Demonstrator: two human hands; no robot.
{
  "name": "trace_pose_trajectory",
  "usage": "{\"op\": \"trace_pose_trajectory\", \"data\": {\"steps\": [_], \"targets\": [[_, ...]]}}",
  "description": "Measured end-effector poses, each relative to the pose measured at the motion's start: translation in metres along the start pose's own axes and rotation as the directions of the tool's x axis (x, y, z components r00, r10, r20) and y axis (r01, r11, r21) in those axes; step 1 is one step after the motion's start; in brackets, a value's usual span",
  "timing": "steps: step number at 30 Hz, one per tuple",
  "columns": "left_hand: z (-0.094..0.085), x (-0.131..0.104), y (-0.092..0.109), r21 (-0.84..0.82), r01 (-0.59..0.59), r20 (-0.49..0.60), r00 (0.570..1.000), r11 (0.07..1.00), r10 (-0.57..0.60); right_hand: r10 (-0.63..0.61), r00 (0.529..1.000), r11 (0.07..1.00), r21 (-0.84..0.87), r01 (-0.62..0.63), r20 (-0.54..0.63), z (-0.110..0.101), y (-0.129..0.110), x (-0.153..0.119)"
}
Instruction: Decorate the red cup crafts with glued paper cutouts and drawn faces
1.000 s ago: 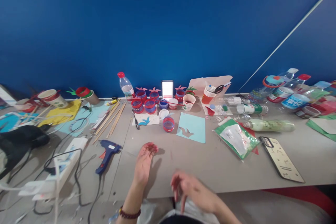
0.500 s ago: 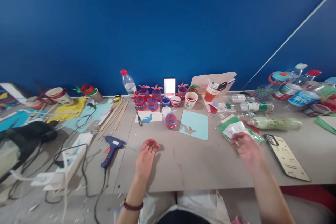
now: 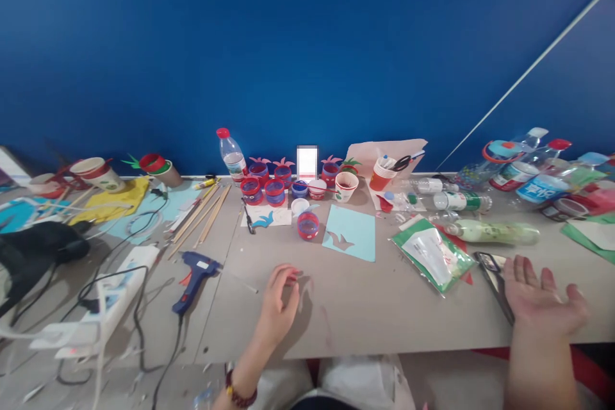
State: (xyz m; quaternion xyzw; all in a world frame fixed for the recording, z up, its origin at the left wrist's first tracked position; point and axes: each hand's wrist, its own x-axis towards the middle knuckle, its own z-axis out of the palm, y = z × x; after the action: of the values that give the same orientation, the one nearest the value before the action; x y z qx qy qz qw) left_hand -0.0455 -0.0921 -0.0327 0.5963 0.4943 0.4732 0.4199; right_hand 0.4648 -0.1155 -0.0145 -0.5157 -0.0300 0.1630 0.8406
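My left hand (image 3: 281,298) hovers over the grey table (image 3: 355,307) near its front edge, holding nothing, with fingers curved and apart. Over at the right, my right hand (image 3: 541,298) is turned palm up with its fingers spread; it covers much of a phone (image 3: 490,269). Left of that phone lies a clear packet with green edges (image 3: 435,253). Ahead of my left hand stand a small red-and-blue plastic cup (image 3: 308,226) and a light blue paper sheet (image 3: 353,230) with a bird-like shape cut out. A blue glue gun (image 3: 195,278) lies to the left.
Decorated cups (image 3: 275,192) line the back beside a red-capped bottle (image 3: 231,154). Paper cups (image 3: 382,176) hold scissors. Bottles (image 3: 541,189) crowd the right. Wooden sticks (image 3: 199,218), a power strip (image 3: 115,295) and cables lie at the left.
My right hand has moved right, from above the packet to over the phone, and turned palm up. My left hand has shifted slightly right and down. The view has shifted a little.
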Motion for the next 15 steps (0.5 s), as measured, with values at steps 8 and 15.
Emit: {"op": "trace_pose_trajectory", "data": {"steps": [8, 15], "targets": [[-0.007, 0.004, 0.008, -0.089, 0.000, -0.229, 0.973, 0.996, -0.020, -0.068, 0.992, 0.982, -0.167, 0.085, 0.101, -0.010, 0.014, 0.019], [-0.001, 0.001, 0.006, -0.048, 0.038, -0.063, 0.997, 0.998, -0.041, -0.082, 0.988, 0.973, -0.204, 0.108, 0.133, -0.011, 0.022, 0.024]]}}
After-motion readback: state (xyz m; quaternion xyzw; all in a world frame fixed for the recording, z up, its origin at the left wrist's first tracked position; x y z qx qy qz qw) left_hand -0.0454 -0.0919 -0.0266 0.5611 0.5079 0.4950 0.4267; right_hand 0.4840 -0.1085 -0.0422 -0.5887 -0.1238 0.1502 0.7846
